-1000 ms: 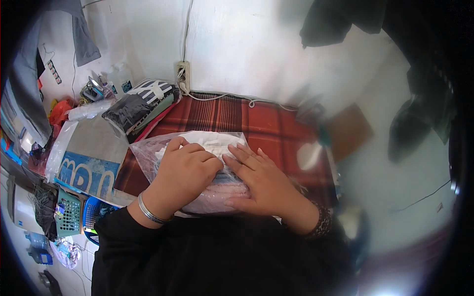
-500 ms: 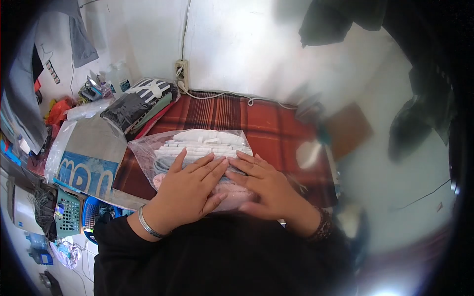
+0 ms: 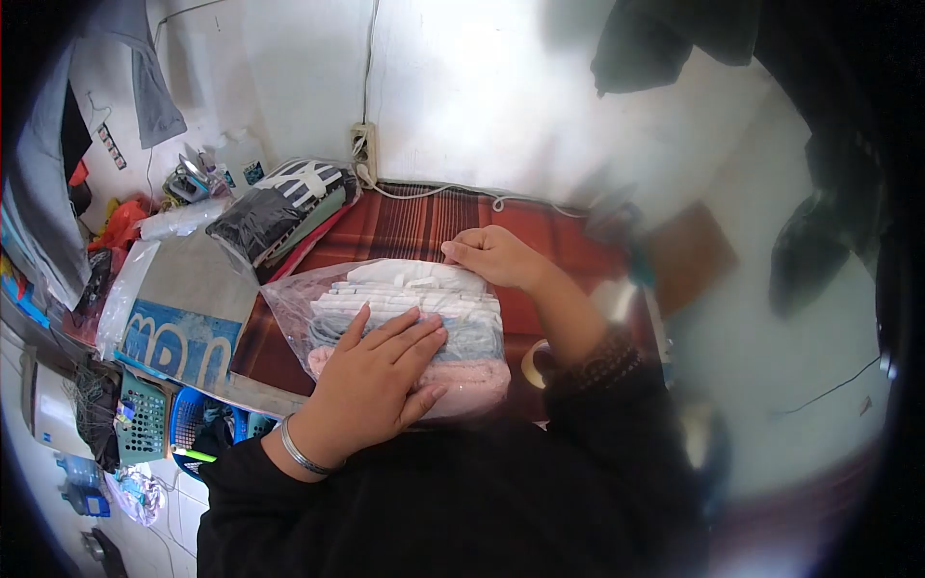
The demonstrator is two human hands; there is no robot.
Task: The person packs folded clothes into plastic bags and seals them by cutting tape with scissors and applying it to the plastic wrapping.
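A clear plastic bag [image 3: 294, 294] lies in front of me, holding a stack of folded clothes [image 3: 405, 301] in white, grey-blue and pink. My left hand [image 3: 371, 371] rests flat on top of it, fingers stretched out over the grey and pink layers. At the bag's far right corner, my right hand [image 3: 491, 255] is closed, thumb against the curled fingers, pinching at the bag's edge; the exact grip is partly hidden. A roll of tape [image 3: 535, 364] lies by my right forearm, right of the bag.
A red plaid cloth [image 3: 540, 231] covers the table. Another packed bundle [image 3: 279, 207] and a grey printed sack [image 3: 183, 299] lie at the left. A power socket [image 3: 363, 144] with a cable is on the back wall. Baskets [image 3: 143, 419] stand below, left.
My right hand has lifted off the middle of the bag and moved away from me to its far right corner, closing its fingers. The tape roll now shows. My left hand stays flat.
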